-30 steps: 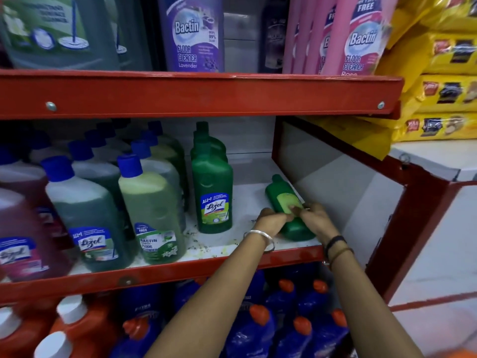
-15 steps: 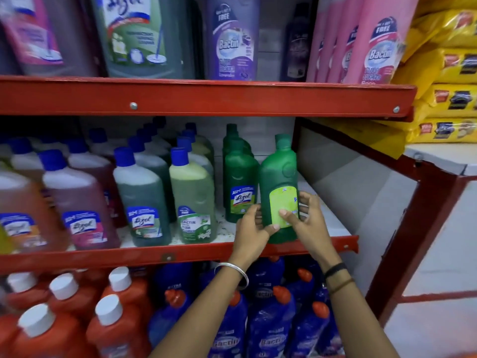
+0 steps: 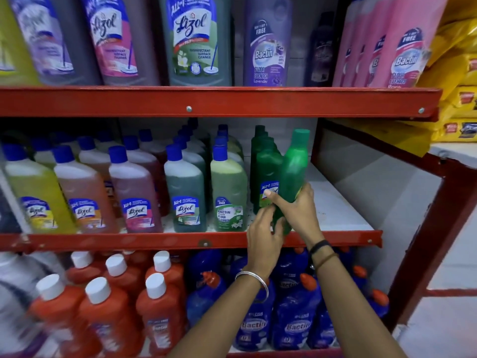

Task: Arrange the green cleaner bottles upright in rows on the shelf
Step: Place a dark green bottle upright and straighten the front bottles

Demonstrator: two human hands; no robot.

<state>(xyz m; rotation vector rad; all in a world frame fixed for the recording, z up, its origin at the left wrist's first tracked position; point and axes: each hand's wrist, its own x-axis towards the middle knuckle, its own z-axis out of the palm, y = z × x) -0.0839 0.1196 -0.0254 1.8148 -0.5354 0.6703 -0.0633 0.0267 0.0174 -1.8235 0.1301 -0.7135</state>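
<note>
Both hands on green bottle (image 3: 293, 174): right hand (image 3: 296, 211) wraps lower body, left hand (image 3: 263, 237) cups base. Bottle near upright, tilted slightly right, over shelf (image 3: 335, 210) front edge, just right of green row (image 3: 265, 161). Two-handed hold likely steadies it for starting second row.

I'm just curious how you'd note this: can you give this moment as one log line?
step: placing green bottle | hands: left hand and right hand both gripping it | bottle: tilted, beside the green row | shelf: bare to the right

The green bottle (image 3: 293, 174) I hold looks like smooth, shiny plastic, and the red shelf (image 3: 335, 239) is painted metal.
</note>
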